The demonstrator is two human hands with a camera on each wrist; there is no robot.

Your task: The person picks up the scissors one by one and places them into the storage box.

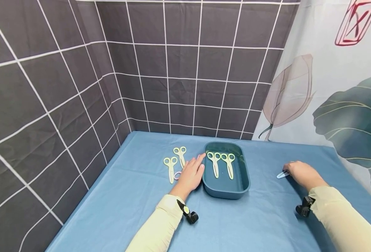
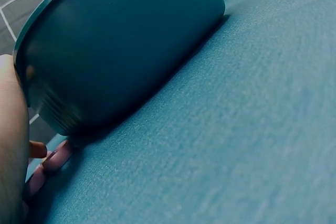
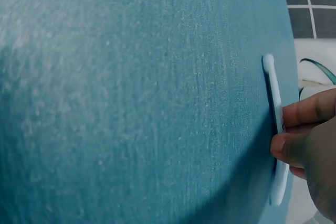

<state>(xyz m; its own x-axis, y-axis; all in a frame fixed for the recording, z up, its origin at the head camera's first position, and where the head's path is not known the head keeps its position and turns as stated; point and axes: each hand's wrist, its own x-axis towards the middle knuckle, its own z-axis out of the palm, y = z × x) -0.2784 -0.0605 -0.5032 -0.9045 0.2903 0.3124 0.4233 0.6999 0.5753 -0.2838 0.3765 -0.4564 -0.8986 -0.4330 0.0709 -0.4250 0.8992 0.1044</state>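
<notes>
My left hand (image 1: 190,175) lies with extended fingers along the left side of a dark teal tray (image 1: 226,194), touching its rim. Under and beside that hand is a pair of pink scissors (image 1: 177,175), mostly hidden; its handle loops (image 2: 58,156) show in the left wrist view. Far to the right, my right hand (image 1: 302,175) pinches light blue scissors (image 3: 275,95) between thumb and fingers, low against the cloth. Inside the tray lie two pairs of yellow-green scissors, one left (image 1: 215,166) and one right (image 1: 229,168).
Two more yellow-green scissors, one nearer (image 1: 170,171) and one farther (image 1: 180,154), lie left of the tray. A blue cloth (image 1: 110,206) covers the table. Behind it hang a dark grid-patterned curtain (image 1: 182,91) and a white leaf-print curtain (image 1: 317,42).
</notes>
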